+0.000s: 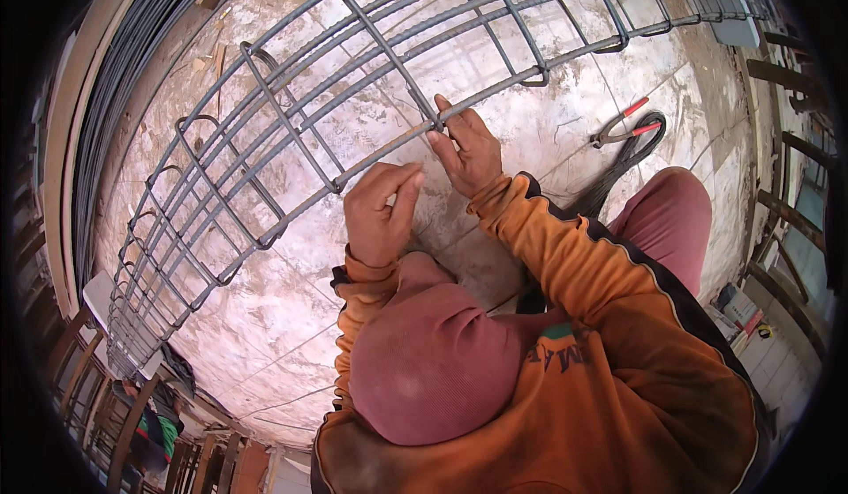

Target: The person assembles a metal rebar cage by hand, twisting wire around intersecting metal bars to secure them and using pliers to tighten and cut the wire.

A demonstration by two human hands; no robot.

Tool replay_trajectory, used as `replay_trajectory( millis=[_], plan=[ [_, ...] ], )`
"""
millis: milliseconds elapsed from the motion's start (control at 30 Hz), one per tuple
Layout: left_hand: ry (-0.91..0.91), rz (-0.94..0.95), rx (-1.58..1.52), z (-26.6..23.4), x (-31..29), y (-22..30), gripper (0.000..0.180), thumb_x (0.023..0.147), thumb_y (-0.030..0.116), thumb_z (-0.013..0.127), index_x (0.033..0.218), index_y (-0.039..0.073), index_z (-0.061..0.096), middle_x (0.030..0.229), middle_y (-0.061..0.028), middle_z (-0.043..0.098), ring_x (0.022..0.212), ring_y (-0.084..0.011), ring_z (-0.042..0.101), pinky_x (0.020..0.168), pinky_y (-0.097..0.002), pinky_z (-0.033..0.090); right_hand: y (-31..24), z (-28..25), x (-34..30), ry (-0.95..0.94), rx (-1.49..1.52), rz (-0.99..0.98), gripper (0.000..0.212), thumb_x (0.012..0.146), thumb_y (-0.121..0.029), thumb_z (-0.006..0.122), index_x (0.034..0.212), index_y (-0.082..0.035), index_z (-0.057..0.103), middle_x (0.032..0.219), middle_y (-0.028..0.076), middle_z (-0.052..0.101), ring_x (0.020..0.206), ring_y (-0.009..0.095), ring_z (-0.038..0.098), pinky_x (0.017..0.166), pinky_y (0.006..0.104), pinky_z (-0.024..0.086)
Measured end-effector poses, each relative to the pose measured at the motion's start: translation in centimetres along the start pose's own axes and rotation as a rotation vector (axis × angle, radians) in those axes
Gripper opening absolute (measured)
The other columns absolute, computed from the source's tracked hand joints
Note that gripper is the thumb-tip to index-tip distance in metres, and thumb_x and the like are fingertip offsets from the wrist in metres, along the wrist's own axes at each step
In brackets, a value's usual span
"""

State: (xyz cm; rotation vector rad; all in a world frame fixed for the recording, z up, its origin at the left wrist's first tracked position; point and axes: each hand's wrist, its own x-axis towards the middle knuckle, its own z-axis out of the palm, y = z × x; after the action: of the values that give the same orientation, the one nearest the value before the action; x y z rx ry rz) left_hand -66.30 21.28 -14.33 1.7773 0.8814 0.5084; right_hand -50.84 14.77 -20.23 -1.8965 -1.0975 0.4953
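Observation:
A long rebar cage [380,39] of ribbed bars and square stirrups curves across the upper part of the head view. My right hand [470,151] is at its near lower bar, with thumb and fingers closed around the corner where a stirrup meets that bar. Just left of it, my left hand [380,211] is held below the same bar, apart from it. Its fingers are curled and the thumb presses against the forefinger; anything pinched there is too small to make out.
Red-handled pliers [623,129] lie on the floor to the right, beside a looped bundle of dark tie wire [632,154]. Long loose bars [119,97] line the left side. Wooden pieces [791,216] stand at the right edge. Another person [157,428] is at the lower left.

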Motion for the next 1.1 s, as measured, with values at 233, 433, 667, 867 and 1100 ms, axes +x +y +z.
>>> replay_trajectory(
  millis=[233,433,667,867,1100],
  plan=[
    [0.04,0.098,0.251,-0.8,6.9,-1.0,0.017,0.085,0.011,0.06,0.094,-0.002,0.067,0.082,-0.0143,0.065,0.068,-0.0236,0.062,0.062,-0.0309,0.048,-0.6,0.4,0.6,0.02,-0.027,-0.059,0.043,0.082,-0.026,0.067,0.121,-0.009,0.06,0.079,0.007,0.057,0.066,0.024,0.061,0.058,0.0327,0.05],
    [-0.122,-0.068,-0.157,-0.9,7.0,-0.4,0.009,0.082,0.003,0.061,0.087,-0.003,0.065,0.082,-0.0136,0.065,0.068,-0.0204,0.062,0.063,-0.0303,0.048,-0.7,-0.1,0.4,0.057,-0.071,-0.123,0.033,0.08,-0.024,0.067,0.11,-0.01,0.065,0.076,0.007,0.058,0.065,0.025,0.061,0.056,0.0329,0.05],
    [0.001,0.512,0.269,-0.2,6.6,-0.2,0.014,0.072,-0.003,0.066,0.085,0.002,0.065,0.083,-0.0103,0.061,0.075,-0.0284,0.058,0.065,-0.0345,0.047,-0.9,-0.6,0.8,0.033,-0.111,-0.138,0.025,0.081,-0.026,0.065,0.1,-0.01,0.067,0.073,0.007,0.059,0.064,0.027,0.061,0.055,0.0348,0.049],
    [-0.03,0.55,0.259,0.4,6.4,0.1,0.015,0.073,-0.007,0.066,0.086,0.0,0.065,0.083,-0.0105,0.061,0.073,-0.0265,0.058,0.063,-0.0327,0.047,-1.7,-2.4,0.8,-0.19,-0.153,-0.029,0.024,0.084,-0.024,0.061,0.101,-0.006,0.065,0.075,0.01,0.061,0.066,0.028,0.061,0.058,0.0359,0.049],
    [0.067,0.406,0.216,1.5,5.7,0.5,0.013,0.073,-0.002,0.068,0.086,0.002,0.066,0.081,-0.0101,0.06,0.073,-0.0267,0.057,0.063,-0.0342,0.046,-7.7,-5.9,-0.1,-0.272,0.789,0.79,0.025,0.089,-0.015,0.051,0.104,0.002,0.06,0.067,0.001,0.052,0.054,0.008,0.048,0.05,0.0212,0.039]
  ],
)
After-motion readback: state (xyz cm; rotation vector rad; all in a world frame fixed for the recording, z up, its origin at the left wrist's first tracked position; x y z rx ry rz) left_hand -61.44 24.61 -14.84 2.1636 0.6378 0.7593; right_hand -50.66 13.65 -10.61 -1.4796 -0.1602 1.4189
